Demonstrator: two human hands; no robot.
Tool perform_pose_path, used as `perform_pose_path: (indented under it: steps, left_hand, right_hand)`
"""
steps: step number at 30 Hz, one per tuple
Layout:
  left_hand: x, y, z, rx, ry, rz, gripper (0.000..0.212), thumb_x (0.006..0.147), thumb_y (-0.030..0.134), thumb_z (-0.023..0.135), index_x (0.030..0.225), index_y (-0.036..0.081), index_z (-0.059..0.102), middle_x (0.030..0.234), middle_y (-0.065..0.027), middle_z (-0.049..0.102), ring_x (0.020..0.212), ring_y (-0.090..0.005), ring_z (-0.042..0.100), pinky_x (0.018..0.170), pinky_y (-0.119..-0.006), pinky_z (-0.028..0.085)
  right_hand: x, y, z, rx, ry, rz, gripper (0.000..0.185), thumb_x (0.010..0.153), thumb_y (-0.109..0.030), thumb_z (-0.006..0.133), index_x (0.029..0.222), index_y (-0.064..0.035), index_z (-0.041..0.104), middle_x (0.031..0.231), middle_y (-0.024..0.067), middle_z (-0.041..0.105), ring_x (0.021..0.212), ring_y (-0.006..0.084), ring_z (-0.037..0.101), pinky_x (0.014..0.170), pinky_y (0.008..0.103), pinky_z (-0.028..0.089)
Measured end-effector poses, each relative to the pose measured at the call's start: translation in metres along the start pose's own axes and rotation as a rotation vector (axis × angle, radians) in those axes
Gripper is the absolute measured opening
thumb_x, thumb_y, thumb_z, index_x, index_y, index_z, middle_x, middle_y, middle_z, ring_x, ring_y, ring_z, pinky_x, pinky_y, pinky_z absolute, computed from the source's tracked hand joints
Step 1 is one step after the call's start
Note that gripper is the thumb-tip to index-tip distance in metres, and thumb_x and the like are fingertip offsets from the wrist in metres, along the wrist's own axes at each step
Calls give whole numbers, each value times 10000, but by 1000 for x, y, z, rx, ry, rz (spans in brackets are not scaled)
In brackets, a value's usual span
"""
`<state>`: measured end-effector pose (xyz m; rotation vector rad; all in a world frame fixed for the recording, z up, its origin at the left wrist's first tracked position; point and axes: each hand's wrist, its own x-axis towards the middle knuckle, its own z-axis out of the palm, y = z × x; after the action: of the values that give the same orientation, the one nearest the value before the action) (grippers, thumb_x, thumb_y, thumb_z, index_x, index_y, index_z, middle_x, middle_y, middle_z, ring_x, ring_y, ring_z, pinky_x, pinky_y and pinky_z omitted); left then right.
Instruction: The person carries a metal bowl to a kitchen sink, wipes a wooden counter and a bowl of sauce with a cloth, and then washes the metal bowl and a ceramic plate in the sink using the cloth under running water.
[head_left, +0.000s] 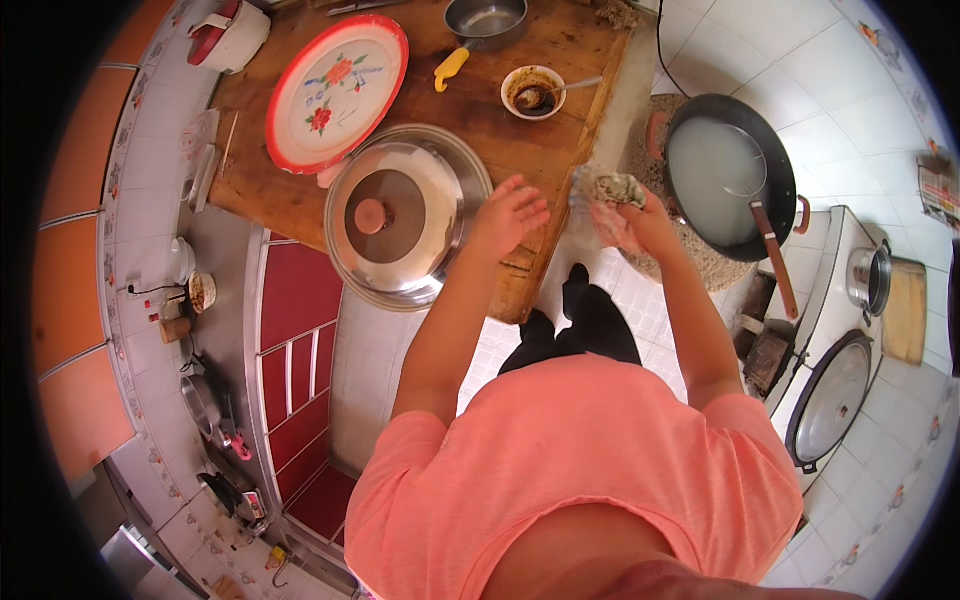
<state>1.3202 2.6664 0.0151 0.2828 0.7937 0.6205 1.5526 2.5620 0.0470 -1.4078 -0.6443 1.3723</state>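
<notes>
My left hand (513, 217) is raised over the right edge of a lidded metal pan (442, 172), fingers apart, holding nothing. In my right hand (637, 225) is a crumpled, greyish wet cloth (616, 187), held between the wooden table (525, 154) and a black wok (784, 165). The wok contains cloudy whitish liquid, and a wire strainer with a wooden handle (772, 255) rests in it. A white bowl (517, 109) of dark sauce with a metal spoon (581, 84) stands near the table's right edge. Behind the lidded pan lies a red-rimmed floral tray (281, 120).
A grey saucepan (487, 19) with a yellow handle sits at the table's far side. At right is a white-tiled stove with a large lidded pot (836, 405) and a metal pot (870, 277). Red cabinets (300, 292) and a steel counter (225, 300) stand at left.
</notes>
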Motion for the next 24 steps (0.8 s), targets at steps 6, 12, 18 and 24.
perform_pose_path:
  steps: [6, 12, 18, 24]
  left_hand:
    - [109, 22, 52, -74, 239, 140, 718, 807, 6, 577, 1381, 142, 167, 1149, -155, 420, 895, -313, 545, 780, -474, 516]
    - [156, 31, 49, -44, 312, 211, 593, 822, -87, 448, 1329, 171, 281, 1195, -168, 414, 1029, -365, 504, 801, -504, 528]
    - [176, 31, 77, -154, 315, 264, 570, 801, -146, 368, 1302, 122, 322, 1255, -150, 421, 1037, -324, 547, 801, -441, 557]
    - [146, 33, 63, -156, 364, 261, 563, 792, -140, 391, 1293, 111, 335, 1244, -134, 453, 1080, -318, 533, 877, -470, 505]
  right_hand:
    - [113, -48, -84, -165, 18, -285, 337, 814, 20, 504, 1148, -24, 515, 1002, 110, 608, 902, 185, 589, 775, 306, 480]
    - [258, -109, -77, -801, -81, -800, 466, 784, -83, 560, 1236, -38, 458, 1129, 193, 553, 991, 288, 571, 830, 377, 451]
    - [372, -92, -75, -1536, -59, -468, 713, 745, -366, 617, 1343, -85, 349, 1283, 217, 425, 1173, 414, 385, 945, 505, 353]
    - [347, -52, -30, -1551, 43, -737, 672, 646, -239, 726, 1239, -80, 454, 1220, 187, 467, 1113, 385, 429, 902, 441, 395]
